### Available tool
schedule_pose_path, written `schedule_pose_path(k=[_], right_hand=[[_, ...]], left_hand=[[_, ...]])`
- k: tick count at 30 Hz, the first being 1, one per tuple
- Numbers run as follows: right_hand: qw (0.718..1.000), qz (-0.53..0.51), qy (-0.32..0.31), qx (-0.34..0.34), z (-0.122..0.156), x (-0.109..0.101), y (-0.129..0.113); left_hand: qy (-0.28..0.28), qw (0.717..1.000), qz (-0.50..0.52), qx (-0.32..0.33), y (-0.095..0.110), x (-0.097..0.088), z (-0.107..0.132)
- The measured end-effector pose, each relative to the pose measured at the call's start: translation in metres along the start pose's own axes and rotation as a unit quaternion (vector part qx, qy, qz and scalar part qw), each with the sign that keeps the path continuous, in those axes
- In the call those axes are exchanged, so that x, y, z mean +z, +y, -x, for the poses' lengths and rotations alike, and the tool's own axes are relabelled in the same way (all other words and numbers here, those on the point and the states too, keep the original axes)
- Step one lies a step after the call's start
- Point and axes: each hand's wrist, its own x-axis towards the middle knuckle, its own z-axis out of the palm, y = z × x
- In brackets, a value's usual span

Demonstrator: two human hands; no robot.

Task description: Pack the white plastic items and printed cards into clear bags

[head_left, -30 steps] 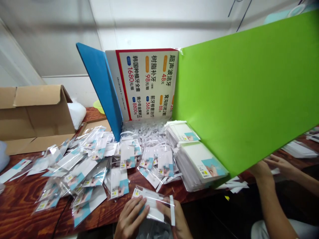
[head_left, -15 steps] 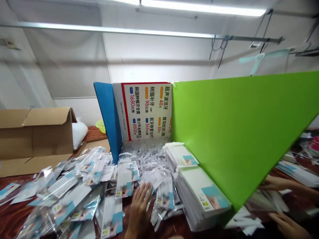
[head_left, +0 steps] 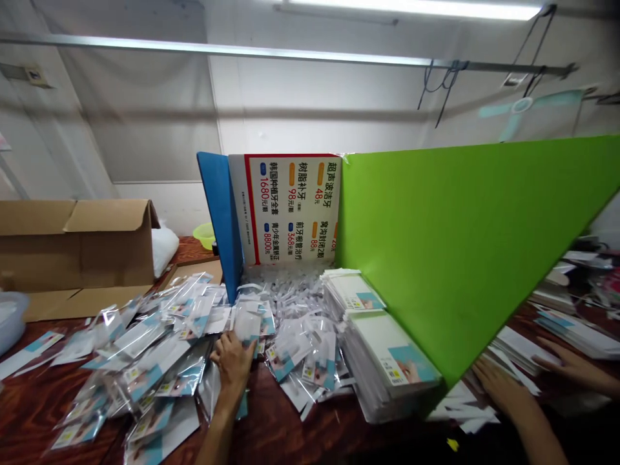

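Observation:
My left hand (head_left: 233, 361) reaches forward into a loose heap of clear plastic packets (head_left: 159, 349) holding white and blue cards. Its fingers are curled down, closed on one clear packet (head_left: 247, 326) at the right edge of the heap. To its right lie more loose packets (head_left: 305, 355), and beyond them two neat stacks of filled packets (head_left: 387, 349) rest against the green board. My right hand is out of sight.
A blue board (head_left: 220, 219), a printed price sign (head_left: 293, 206) and a green board (head_left: 460, 245) stand in a U around white paper strips (head_left: 285, 290). An open cardboard box (head_left: 72, 248) sits at left. A co-worker's hands (head_left: 504, 387) rest on papers beyond the green board.
A second ago both my hands held one packet near the table's edge. My left hand then reached forward and shifted left into the heap. My right hand dropped from view and the camera tilted up.

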Motion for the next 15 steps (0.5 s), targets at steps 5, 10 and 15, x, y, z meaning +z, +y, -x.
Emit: schedule_pose_path(k=[5,10,15], right_hand=[[0.995,0.088,-0.009,-0.035,0.021,0.026,-0.018],[0.978,0.135,-0.141,-0.070,0.074,0.125,-0.059],[0.914,0.185,-0.351,-0.080,0.147,0.203,-0.088]], left_hand=[[-0.022,0.994,0.102,-0.018,0.002,-0.016,-0.012],[-0.070,0.961,0.265,-0.038,-0.001,-0.037,0.004],[-0.156,0.882,0.424,-0.137,-0.025,-0.060,0.047]])
